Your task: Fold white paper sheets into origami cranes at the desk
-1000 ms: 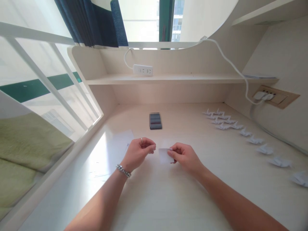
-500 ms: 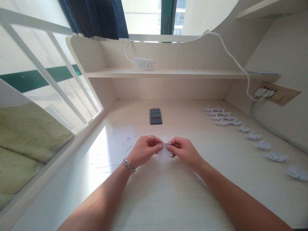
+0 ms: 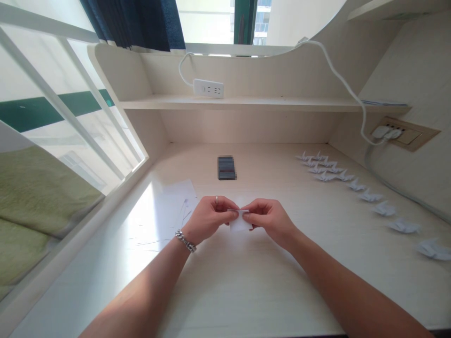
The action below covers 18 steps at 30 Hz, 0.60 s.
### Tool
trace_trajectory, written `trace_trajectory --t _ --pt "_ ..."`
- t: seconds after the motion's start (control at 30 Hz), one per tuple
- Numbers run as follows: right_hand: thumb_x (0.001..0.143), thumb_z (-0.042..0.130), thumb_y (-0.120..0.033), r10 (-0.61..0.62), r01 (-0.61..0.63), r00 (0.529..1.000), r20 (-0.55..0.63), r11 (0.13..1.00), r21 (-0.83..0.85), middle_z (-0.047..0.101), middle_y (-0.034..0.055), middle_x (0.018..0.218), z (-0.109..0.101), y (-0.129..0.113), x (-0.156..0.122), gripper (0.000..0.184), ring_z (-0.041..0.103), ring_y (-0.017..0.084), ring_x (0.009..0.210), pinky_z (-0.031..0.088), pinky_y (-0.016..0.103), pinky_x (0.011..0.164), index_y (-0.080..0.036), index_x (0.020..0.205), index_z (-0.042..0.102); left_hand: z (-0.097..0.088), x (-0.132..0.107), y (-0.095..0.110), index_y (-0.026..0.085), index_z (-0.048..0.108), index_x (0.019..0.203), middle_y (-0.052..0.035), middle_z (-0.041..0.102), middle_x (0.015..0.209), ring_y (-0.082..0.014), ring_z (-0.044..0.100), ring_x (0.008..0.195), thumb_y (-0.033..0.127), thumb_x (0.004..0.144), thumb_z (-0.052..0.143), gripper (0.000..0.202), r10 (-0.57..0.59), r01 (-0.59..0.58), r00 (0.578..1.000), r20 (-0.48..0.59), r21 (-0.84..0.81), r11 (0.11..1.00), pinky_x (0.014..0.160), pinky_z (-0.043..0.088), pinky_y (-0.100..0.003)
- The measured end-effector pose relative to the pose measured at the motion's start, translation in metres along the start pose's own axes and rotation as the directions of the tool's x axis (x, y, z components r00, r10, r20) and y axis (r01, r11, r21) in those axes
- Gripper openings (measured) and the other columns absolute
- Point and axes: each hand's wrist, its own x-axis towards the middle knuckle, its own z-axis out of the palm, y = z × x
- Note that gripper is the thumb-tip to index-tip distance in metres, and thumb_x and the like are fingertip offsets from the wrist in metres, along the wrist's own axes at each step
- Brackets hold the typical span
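Observation:
A small white piece of paper (image 3: 241, 223) is held up between both hands over the middle of the desk. My left hand (image 3: 213, 216), with a ring and a chain bracelet, pinches its upper left edge between thumb and fingers. On the upper right edge, my right hand (image 3: 268, 217) grips the same way. The two thumbs lie close together near a fold along the top. Fingertips behind the paper are partly hidden.
Several white paper cranes (image 3: 369, 195) line the desk's right side. A dark, blurred-out object (image 3: 226, 168) lies beyond my hands. White sheets (image 3: 169, 206) and thin paper strips are at left. A power strip (image 3: 208, 88) stands on the shelf (image 3: 246, 104).
The view has shifted slightly. My right fingers have drawn in toward the left along the paper's top edge. Both hands still hold the paper.

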Motion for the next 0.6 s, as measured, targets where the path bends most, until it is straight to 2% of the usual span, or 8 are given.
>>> trace_trajectory --t 0.17,0.47,0.6 --pt "0.059 0.082 -0.023 0.020 -0.015 0.999 -0.041 0.994 0.110 0.067 0.0010 0.061 0.0017 0.0023 0.0002 0.013 0.058 0.011 0.055 0.048 0.025 0.050 -0.018 0.071 0.077 -0.0001 -0.0012 0.0019 0.014 0.074 0.071 -0.0011 0.067 0.063 -0.0102 0.058 0.060 0.017 0.065 0.075 0.007 0.000 -0.001 1.000 -0.010 -0.088 0.996 0.058 0.047 -0.022" --pt "0.059 0.079 -0.020 0.017 -0.008 0.998 -0.061 0.991 0.136 0.067 0.0014 0.061 0.0016 0.0006 -0.0009 0.012 0.058 0.012 0.058 0.049 0.025 0.053 -0.019 0.071 0.078 0.0001 -0.0024 0.0031 0.015 0.076 0.073 -0.0023 0.070 0.067 -0.0118 0.060 0.063 0.016 0.067 0.073 0.007 0.053 -0.054 0.998 -0.027 -0.048 0.997 0.059 0.048 -0.023" --pt "0.059 0.082 -0.023 0.070 -0.077 0.996 0.050 0.985 0.155 0.069 0.0039 0.069 -0.0026 -0.0045 -0.0027 0.018 0.061 0.014 0.064 0.052 0.027 0.059 -0.017 0.076 0.078 -0.0009 -0.0028 0.0017 0.016 0.076 0.071 -0.0030 0.072 0.070 -0.0129 0.061 0.066 0.017 0.068 0.072 0.005 0.097 -0.097 0.995 -0.028 0.010 0.995 0.062 0.048 -0.023"
